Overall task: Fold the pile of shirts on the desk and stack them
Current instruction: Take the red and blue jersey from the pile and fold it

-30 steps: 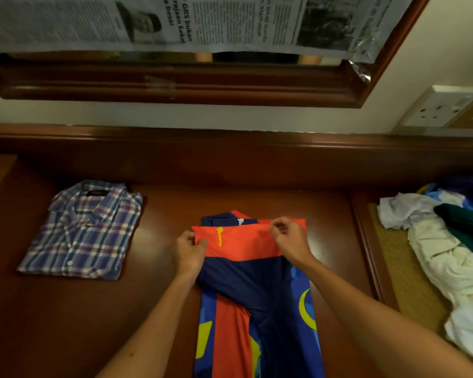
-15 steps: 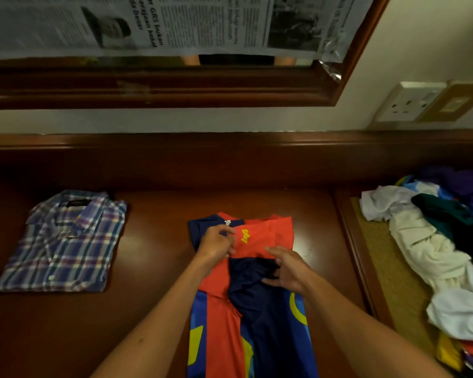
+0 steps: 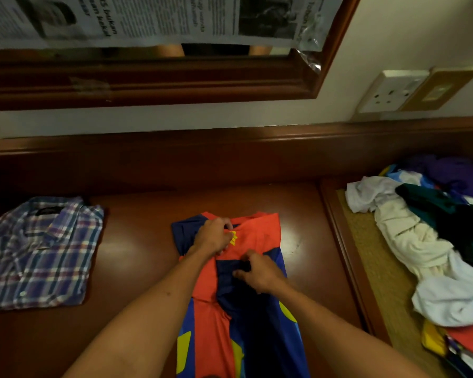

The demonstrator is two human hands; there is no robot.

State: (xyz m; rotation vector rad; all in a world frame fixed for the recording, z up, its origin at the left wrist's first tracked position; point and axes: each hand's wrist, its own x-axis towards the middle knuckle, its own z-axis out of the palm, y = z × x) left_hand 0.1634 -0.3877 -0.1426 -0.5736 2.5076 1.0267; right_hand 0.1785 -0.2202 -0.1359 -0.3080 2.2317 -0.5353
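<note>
A red, navy and blue jersey (image 3: 260, 236) lies lengthwise on the wooden desk (image 3: 137, 241), its sides folded inward into a long strip. My left hand (image 3: 213, 237) pinches the red fabric near the collar, beside a yellow logo. My right hand (image 3: 260, 274) grips a bunched navy fold just below it. A folded plaid shirt (image 3: 38, 255) lies flat at the left. A loose pile of unfolded shirts (image 3: 421, 241) in white, cream, green and purple sits at the right.
The pile rests on a woven-topped side surface (image 3: 372, 257) with a raised wooden rim. A wooden backboard runs behind the desk. Above hang a framed mirror (image 3: 175, 77) covered with newspaper and a wall socket (image 3: 391, 91).
Both hands left the top corners of the jersey and moved inward. The left now pinches near the collar and the right gathers the navy fold; the red top edge is bunched.
</note>
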